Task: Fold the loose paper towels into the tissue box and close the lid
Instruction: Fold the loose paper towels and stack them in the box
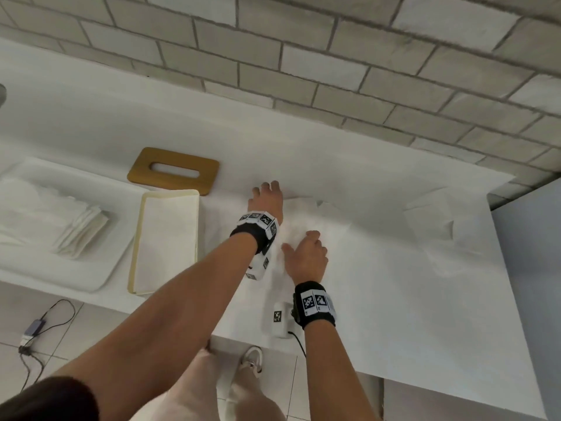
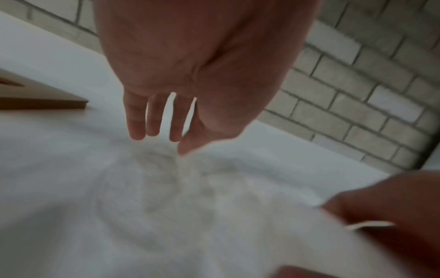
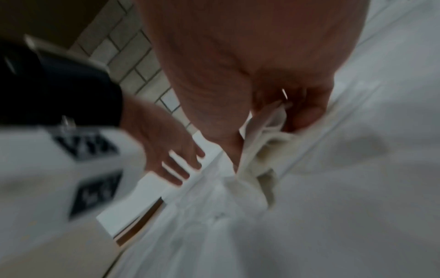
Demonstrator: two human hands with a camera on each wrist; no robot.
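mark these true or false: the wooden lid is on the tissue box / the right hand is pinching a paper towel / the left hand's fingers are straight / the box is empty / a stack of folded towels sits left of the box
1. The wooden lid is on the tissue box. False: it lies flat on the counter behind the open box.
2. The right hand is pinching a paper towel. True.
3. The left hand has straight fingers. True.
4. The box is empty. False: white towels already lie inside it.
5. A stack of folded towels sits left of the box. True.
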